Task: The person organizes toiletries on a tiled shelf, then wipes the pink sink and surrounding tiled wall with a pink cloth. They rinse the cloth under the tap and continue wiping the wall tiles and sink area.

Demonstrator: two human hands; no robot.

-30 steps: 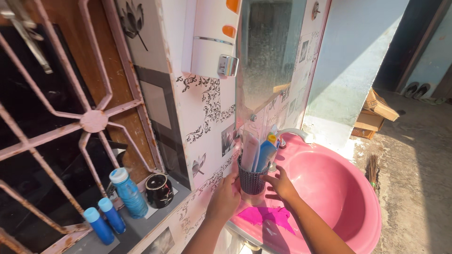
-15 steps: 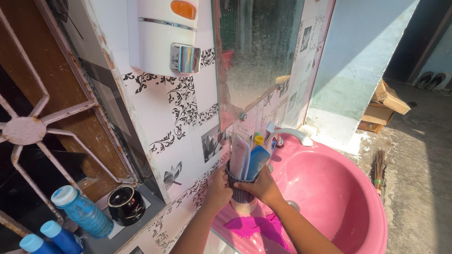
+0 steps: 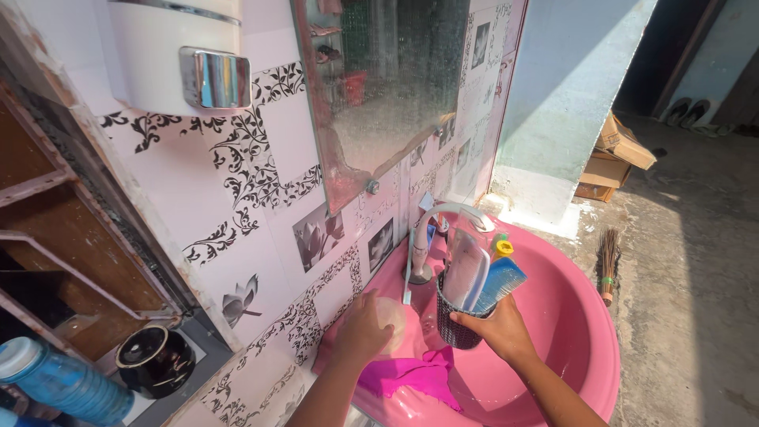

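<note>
My right hand grips a dark woven holder cup and holds it tilted over the pink basin. Tubes and a blue comb stick out of the cup. My left hand rests on a pale round object on the basin's rim near the wall. A bright pink cloth lies on the rim just below both hands. A curved tap stands behind the cup.
A mirror and a white wall dispenser hang on the patterned tiles. A black pot and a blue bottle sit on the sill at lower left. Cardboard boxes and a broom lie on the concrete floor to the right.
My right hand has lifted the holder cup off its spot by the wall and swung it right, over the basin. My left hand has dropped onto the pale object that was under it.
</note>
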